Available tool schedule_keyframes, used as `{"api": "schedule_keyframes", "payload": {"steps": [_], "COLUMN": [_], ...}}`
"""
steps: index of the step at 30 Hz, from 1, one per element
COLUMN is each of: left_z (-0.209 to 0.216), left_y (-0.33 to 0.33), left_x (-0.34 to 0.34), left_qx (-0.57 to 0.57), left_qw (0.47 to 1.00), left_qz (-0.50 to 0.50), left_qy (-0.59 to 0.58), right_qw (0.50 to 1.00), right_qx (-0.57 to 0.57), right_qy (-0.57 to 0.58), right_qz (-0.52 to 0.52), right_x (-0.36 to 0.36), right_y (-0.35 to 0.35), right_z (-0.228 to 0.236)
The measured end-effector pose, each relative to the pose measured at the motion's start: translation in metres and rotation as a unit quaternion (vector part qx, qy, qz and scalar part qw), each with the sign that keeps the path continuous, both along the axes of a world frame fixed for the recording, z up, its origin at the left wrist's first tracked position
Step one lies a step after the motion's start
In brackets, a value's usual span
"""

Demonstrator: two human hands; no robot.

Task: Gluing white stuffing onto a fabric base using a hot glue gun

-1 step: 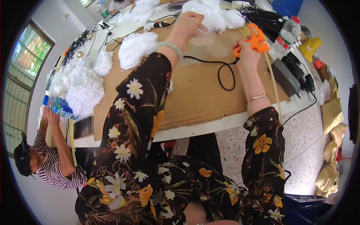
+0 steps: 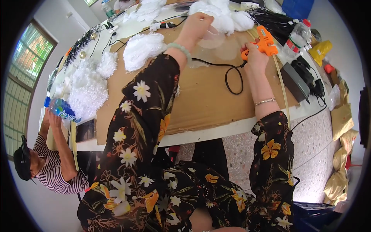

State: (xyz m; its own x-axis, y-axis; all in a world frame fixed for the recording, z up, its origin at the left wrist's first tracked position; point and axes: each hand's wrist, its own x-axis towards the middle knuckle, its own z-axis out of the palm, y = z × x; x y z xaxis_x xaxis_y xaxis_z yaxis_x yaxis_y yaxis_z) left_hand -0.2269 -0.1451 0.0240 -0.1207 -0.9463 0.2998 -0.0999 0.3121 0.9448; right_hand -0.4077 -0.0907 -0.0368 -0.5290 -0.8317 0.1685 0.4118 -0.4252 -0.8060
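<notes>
My right hand (image 2: 256, 58) is wrapped round an orange glue gun (image 2: 266, 41), held above the far right of the cardboard. A pale glue stick (image 2: 281, 79) trails from the gun's back end toward me. My left hand (image 2: 198, 28) is closed in a pinch at the far middle of the table, on a clear, round plastic disc (image 2: 212, 39); its fingertips are partly hidden. Just beyond that hand lies fluffy white material (image 2: 218, 14). A black cord (image 2: 240, 86) loops over the brown cardboard (image 2: 201, 104) between my arms.
White shredded piles (image 2: 87, 92) and a white mound (image 2: 143, 50) lie to the left, near a phone (image 2: 86, 130). At left, a co-worker (image 2: 63, 170) holds a bottle (image 2: 63, 110). A clear bottle (image 2: 296, 38), black cables (image 2: 266, 21) and a grey box (image 2: 294, 81) stand right.
My left hand has shifted slightly to the right, and the clear disc with it. My right hand and the glue gun have hardly moved.
</notes>
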Motion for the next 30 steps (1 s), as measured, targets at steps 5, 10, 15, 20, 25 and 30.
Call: {"api": "schedule_keyframes", "payload": {"steps": [5, 10, 15, 20, 25, 30], "left_z": [-0.028, -0.043, -0.03, -0.004, 0.027, 0.012], "left_y": [-0.027, -0.027, -0.016, 0.016, 0.067, 0.102], "left_x": [-0.021, -0.022, -0.015, 0.017, 0.097, 0.179], "left_qx": [-0.025, -0.095, -0.068, -0.047, -0.039, 0.022], "left_qw": [0.999, 0.976, 0.997, 0.989, 0.991, 0.984], "left_qz": [-0.022, 0.017, 0.036, 0.106, 0.118, 0.085], "left_qy": [-0.026, -0.197, -0.006, 0.093, 0.056, 0.153], "right_qw": [0.993, 0.975, 0.964, 0.895, 0.808, 0.704], "right_qx": [0.073, 0.098, 0.081, 0.037, 0.0, 0.018], "right_qy": [0.084, 0.199, 0.252, 0.442, 0.587, 0.709], "right_qz": [0.03, -0.011, -0.006, -0.054, -0.056, -0.027], "right_x": [0.001, -0.013, -0.006, -0.01, 0.003, -0.006], "right_y": [-0.007, -0.002, 0.013, 0.024, 0.049, 0.073], "right_z": [-0.012, -0.004, 0.002, 0.003, 0.03, 0.024]}}
